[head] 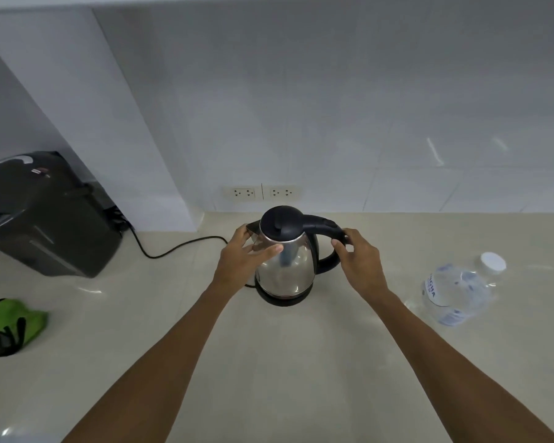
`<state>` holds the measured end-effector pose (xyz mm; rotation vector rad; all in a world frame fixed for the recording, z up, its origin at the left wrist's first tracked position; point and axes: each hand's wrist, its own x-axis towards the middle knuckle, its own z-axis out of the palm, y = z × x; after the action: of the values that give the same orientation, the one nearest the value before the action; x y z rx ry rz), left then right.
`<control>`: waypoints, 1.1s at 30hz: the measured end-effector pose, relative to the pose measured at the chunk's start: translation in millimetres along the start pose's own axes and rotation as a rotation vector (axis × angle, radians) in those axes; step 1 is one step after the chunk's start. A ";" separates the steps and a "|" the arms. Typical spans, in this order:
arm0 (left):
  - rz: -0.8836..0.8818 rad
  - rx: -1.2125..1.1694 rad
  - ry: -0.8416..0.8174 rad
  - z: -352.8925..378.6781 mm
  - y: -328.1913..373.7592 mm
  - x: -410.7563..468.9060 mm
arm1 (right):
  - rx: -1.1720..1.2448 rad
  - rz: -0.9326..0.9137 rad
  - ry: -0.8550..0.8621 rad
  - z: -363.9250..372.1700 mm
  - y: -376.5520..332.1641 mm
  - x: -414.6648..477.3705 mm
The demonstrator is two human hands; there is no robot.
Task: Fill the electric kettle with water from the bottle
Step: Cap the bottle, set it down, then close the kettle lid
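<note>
A steel electric kettle [288, 266] with a black lid and black handle stands on its round black base in the middle of the counter. Its lid is down. My left hand [243, 260] rests against the kettle's left side by the spout, fingers spread on the metal. My right hand [357, 260] curls around the outer bend of the black handle. A clear plastic water bottle [458, 292] with a white cap stands to the right of the kettle, apart from both hands, cap on.
A black appliance [45, 215] sits at the back left with a black cord [173, 251] trailing toward the kettle. A green and black cloth item [12, 326] lies at the left edge. Two wall sockets [263, 193] are behind the kettle. The beige counter [285, 362] stretches toward me.
</note>
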<state>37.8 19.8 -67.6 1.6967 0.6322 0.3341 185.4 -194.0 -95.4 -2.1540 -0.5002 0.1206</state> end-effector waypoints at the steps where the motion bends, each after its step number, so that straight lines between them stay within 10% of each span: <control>1: 0.009 0.004 -0.003 1.1 0.9 -0.3 | 0.007 0.005 -0.003 -1.1 0.3 -1.3; 33: -0.076 0.100 0.035 0.4 -11.1 -9.1 | 0.136 0.355 -0.228 -15.1 -32.9 19.2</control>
<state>28.2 15.5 -77.3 1.7605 0.7482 0.2825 196.8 -180.7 -58.3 -2.0859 -0.2246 0.5853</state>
